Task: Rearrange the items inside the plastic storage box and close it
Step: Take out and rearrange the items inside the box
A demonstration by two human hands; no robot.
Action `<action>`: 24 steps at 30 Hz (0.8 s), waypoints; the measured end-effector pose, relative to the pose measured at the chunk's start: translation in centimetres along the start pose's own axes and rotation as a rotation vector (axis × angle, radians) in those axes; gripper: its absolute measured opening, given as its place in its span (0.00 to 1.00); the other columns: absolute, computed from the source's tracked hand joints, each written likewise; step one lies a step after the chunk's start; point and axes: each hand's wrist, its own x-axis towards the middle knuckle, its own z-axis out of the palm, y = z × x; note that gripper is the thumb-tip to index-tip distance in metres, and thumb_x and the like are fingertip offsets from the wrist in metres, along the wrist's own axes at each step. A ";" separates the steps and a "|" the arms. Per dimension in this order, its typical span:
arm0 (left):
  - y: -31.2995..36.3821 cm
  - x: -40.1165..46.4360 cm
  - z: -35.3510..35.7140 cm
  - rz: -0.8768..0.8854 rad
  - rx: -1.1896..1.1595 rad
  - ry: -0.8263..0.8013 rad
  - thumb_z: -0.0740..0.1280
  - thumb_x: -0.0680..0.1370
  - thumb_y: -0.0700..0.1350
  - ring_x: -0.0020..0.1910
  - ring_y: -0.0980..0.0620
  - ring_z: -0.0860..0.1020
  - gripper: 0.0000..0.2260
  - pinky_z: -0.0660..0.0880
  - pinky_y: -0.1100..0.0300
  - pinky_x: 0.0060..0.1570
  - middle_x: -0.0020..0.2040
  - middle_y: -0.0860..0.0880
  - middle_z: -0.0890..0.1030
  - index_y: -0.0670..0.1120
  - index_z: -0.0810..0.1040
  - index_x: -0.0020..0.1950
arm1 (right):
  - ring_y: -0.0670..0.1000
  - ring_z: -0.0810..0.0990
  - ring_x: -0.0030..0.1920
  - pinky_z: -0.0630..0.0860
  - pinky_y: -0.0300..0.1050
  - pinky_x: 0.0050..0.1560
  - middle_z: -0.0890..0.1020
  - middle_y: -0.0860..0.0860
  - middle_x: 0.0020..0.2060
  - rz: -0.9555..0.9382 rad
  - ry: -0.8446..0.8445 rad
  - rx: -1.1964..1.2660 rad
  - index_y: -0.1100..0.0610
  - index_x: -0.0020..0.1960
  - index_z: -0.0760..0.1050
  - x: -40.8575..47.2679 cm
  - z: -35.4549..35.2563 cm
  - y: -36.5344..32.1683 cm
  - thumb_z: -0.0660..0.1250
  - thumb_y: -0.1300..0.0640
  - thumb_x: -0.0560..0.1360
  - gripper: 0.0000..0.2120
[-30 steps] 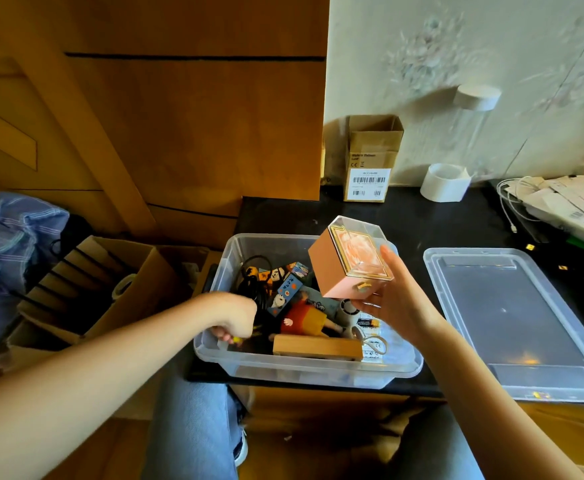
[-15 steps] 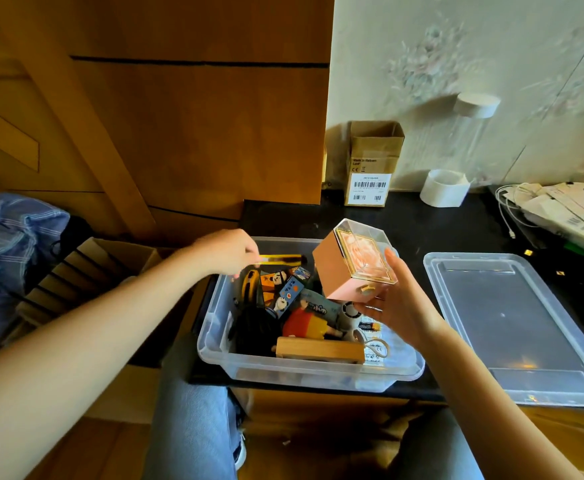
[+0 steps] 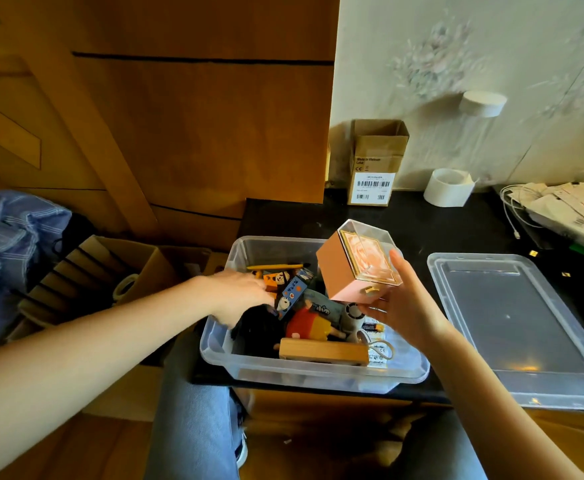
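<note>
One open plastic storage box (image 3: 245, 367), one lid (image 3: 526, 327) right of it. Right hand (image 3: 404, 306) gripping one pink box (image 3: 346, 271) above. Left hand (image 3: 238, 294) among the contents, grip hidden.

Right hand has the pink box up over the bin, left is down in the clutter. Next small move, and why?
Probably: the left hand pushes the loose toys toward the bin's left wall to free a flat spot. The right hand holds the pink box above the storage box, whose floor is crowded by the wooden block and red figure. The lid lies apart.
</note>
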 end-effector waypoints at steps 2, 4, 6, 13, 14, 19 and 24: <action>0.4 0.7 0.6 0.031 0.062 -0.021 0.72 0.73 0.45 0.59 0.47 0.70 0.25 0.73 0.52 0.52 0.60 0.47 0.71 0.53 0.69 0.67 | 0.54 0.79 0.58 0.77 0.49 0.53 0.81 0.54 0.56 -0.003 -0.004 0.001 0.48 0.66 0.70 0.0 0.0 0.0 0.58 0.32 0.68 0.32; 0.7 1.1 1.1 0.046 0.134 0.008 0.70 0.74 0.44 0.60 0.45 0.70 0.21 0.71 0.52 0.50 0.61 0.45 0.70 0.51 0.72 0.65 | 0.54 0.79 0.58 0.77 0.49 0.53 0.81 0.54 0.56 -0.003 -0.005 0.001 0.47 0.65 0.70 -0.1 -0.1 0.0 0.57 0.32 0.68 0.31; 0.9 1.5 1.6 0.056 0.219 0.073 0.68 0.74 0.43 0.60 0.44 0.70 0.16 0.71 0.52 0.48 0.63 0.43 0.69 0.49 0.75 0.62 | 0.53 0.79 0.58 0.77 0.49 0.53 0.81 0.53 0.56 0.000 0.000 -0.002 0.47 0.64 0.70 -0.1 -0.1 0.1 0.57 0.32 0.68 0.30; -0.3 0.3 0.2 -0.029 -0.097 0.126 0.65 0.76 0.49 0.49 0.50 0.77 0.07 0.75 0.54 0.47 0.50 0.48 0.78 0.49 0.78 0.50 | 0.53 0.79 0.58 0.78 0.49 0.53 0.81 0.53 0.57 0.006 -0.003 -0.033 0.46 0.66 0.69 0.0 0.0 0.1 0.58 0.31 0.67 0.32; -0.7 -0.1 -0.4 -0.045 -0.205 0.127 0.64 0.77 0.50 0.42 0.51 0.78 0.06 0.75 0.55 0.42 0.43 0.48 0.79 0.50 0.77 0.45 | 0.53 0.79 0.59 0.77 0.50 0.54 0.80 0.53 0.57 0.008 0.000 -0.026 0.46 0.66 0.68 0.0 -0.1 0.2 0.58 0.32 0.67 0.32; -3.0 -1.1 -3.1 -0.099 -0.870 0.372 0.65 0.79 0.49 0.24 0.61 0.67 0.11 0.63 0.65 0.29 0.26 0.60 0.76 0.50 0.80 0.38 | 0.53 0.80 0.57 0.77 0.49 0.52 0.82 0.52 0.54 0.013 0.017 -0.002 0.45 0.61 0.71 0.0 0.0 0.0 0.57 0.32 0.67 0.28; -2.9 1.4 -2.7 -0.284 -0.985 0.644 0.68 0.77 0.47 0.45 0.54 0.78 0.02 0.71 0.63 0.44 0.47 0.52 0.82 0.52 0.78 0.44 | 0.52 0.81 0.55 0.77 0.49 0.52 0.84 0.50 0.51 0.012 0.028 -0.007 0.44 0.57 0.73 -0.1 0.1 -0.1 0.58 0.32 0.67 0.25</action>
